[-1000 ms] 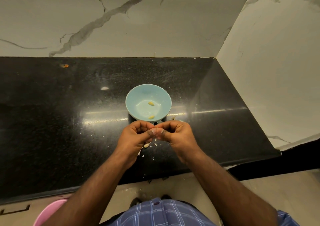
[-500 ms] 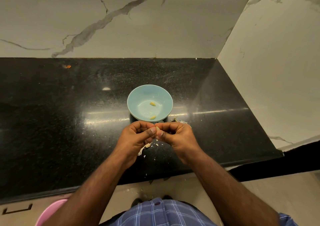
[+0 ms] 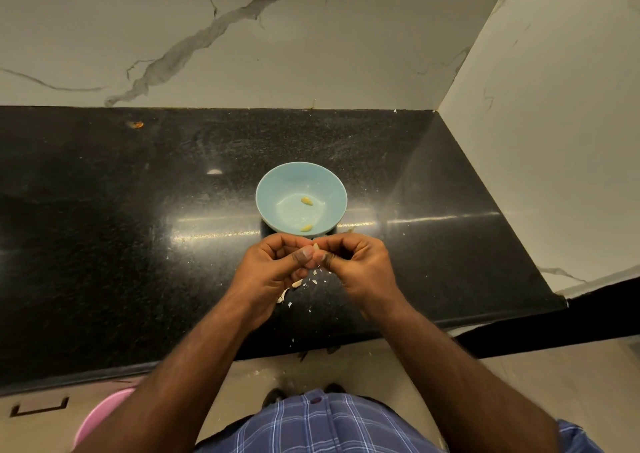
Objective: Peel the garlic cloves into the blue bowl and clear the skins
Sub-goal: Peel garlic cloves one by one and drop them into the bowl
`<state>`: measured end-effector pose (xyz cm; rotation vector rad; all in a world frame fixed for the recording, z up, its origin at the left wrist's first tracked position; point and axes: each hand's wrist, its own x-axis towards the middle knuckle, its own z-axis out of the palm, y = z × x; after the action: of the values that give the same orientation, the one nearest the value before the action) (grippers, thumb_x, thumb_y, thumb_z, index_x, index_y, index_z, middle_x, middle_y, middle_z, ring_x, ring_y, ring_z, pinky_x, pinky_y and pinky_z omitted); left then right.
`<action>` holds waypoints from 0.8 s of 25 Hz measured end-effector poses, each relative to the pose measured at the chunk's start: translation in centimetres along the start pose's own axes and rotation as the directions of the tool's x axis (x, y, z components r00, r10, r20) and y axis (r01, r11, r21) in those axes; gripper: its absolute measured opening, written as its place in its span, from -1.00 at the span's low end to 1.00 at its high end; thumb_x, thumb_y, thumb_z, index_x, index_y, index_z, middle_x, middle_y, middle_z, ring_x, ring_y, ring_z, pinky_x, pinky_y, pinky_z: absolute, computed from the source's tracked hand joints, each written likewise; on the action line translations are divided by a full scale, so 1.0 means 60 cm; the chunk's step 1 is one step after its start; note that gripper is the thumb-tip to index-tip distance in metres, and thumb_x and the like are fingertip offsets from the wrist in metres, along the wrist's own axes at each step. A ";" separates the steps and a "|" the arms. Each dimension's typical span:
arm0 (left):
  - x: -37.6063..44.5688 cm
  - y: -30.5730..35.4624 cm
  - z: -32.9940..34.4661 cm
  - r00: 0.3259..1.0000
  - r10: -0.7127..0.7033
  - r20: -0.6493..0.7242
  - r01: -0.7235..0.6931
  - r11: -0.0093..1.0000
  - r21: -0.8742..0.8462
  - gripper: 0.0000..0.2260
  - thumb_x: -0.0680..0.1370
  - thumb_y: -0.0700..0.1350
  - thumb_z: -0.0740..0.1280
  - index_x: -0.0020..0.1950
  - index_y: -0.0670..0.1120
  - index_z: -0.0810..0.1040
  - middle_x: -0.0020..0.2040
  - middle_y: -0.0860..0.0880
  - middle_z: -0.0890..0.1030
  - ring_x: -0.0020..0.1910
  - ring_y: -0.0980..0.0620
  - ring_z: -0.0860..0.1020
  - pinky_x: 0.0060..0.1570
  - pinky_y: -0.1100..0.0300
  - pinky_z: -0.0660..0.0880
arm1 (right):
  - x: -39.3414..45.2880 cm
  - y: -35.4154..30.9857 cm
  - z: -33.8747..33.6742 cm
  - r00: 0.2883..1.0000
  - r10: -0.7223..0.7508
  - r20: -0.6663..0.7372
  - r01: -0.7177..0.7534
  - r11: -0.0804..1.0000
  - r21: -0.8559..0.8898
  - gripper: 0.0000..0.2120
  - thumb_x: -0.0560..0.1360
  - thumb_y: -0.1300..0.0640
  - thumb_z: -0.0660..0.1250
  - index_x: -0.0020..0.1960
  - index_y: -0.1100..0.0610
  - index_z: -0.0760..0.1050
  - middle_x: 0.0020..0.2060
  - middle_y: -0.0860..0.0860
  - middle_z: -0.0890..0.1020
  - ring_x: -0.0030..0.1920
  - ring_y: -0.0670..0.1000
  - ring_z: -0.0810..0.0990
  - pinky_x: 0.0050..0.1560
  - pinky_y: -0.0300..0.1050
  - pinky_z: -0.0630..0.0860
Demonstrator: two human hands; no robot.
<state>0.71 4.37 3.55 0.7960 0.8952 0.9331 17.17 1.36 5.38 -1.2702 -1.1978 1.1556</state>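
While both hands meet at the bowl's 6 o'clock:
Left hand (image 3: pixel 277 272): fingers curled, pinching the garlic clove (image 3: pixel 316 246).
Right hand (image 3: pixel 360 265): fingers curled, pinching the same clove.
Blue bowl (image 3: pixel 277 189): on the desk (image 3: pixel 104 244), two peeled cloves (image 3: pixel 306 201) inside.
Skins (image 3: pixel 297 283): scattered on the desk beneath the hands.

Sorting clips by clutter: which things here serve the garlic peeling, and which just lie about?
Job:
blue bowl
two peeled cloves in it
clove pinched between both hands
skins on the counter

Lying about:
orange scrap
pink tub
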 end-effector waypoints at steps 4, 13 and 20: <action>0.000 -0.007 0.002 0.991 0.118 -0.064 -0.110 0.987 0.114 -0.77 0.43 -0.20 0.49 0.05 -0.26 0.66 -0.12 -0.18 0.72 -0.17 0.00 0.69 -0.19 0.26 0.61 | 0.002 0.001 0.003 0.995 0.101 -0.013 -0.099 0.987 0.127 -0.83 0.51 0.35 0.44 0.10 0.33 0.66 -0.05 0.14 0.75 0.04 0.15 0.73 0.14 0.08 0.65; 0.000 -0.010 -0.001 0.970 0.242 0.012 -0.231 0.909 0.347 -0.82 0.45 -0.32 0.51 0.02 -0.14 0.70 -0.07 -0.09 0.76 -0.02 -0.08 0.73 0.09 -0.02 0.66 | 0.010 -0.004 0.002 0.974 0.201 -0.101 -0.192 0.977 0.095 -0.89 0.48 0.37 0.45 -0.02 0.23 0.64 -0.11 0.22 0.71 -0.06 0.13 0.73 -0.06 -0.04 0.67; 0.002 -0.017 -0.013 0.934 0.352 0.063 -0.330 0.782 0.529 -0.73 0.47 -0.30 0.52 0.03 0.05 0.73 -0.02 0.03 0.74 0.02 0.01 0.71 0.10 -0.09 0.65 | 0.015 -0.010 0.005 0.964 0.228 -0.134 -0.237 0.970 -0.058 -0.84 0.44 0.35 0.48 -0.01 0.19 0.61 -0.17 0.17 0.71 -0.14 0.10 0.74 -0.18 -0.08 0.65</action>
<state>0.40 4.24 2.32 1.4659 1.0861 1.0285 16.89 2.30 5.95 -1.5496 -1.0247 1.1876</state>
